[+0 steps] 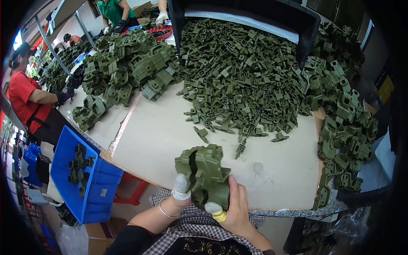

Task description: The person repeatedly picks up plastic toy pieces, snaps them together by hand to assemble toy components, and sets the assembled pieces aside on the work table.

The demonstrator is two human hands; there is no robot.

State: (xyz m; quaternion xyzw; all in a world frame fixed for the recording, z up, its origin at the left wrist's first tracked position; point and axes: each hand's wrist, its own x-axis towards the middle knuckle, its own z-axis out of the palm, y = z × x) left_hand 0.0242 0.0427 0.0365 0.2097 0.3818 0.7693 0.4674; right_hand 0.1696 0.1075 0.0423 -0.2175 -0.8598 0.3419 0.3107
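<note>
An olive-green plastic toy vehicle body [212,172] is held up in front of me, above the near edge of the table. It looks like two moulded pieces side by side, with a dark gap running between them. My left hand [180,193], with a wrapped fingertip and a bracelet at the wrist, grips the left side; most of its fingers are hidden. My right hand [236,208] is closed around the lower right side, its thumb wrapped in white and yellow. Past it, a few small green parts [241,148] lie loose on the pale tabletop [153,127].
A large heap of small green parts [242,76] spills from under a black bin frame [312,25]. Vehicle bodies pile up at left [114,63] and right [348,144]. A blue crate [100,182] stands low left. A person in red [27,93] and another in green [112,12] work nearby.
</note>
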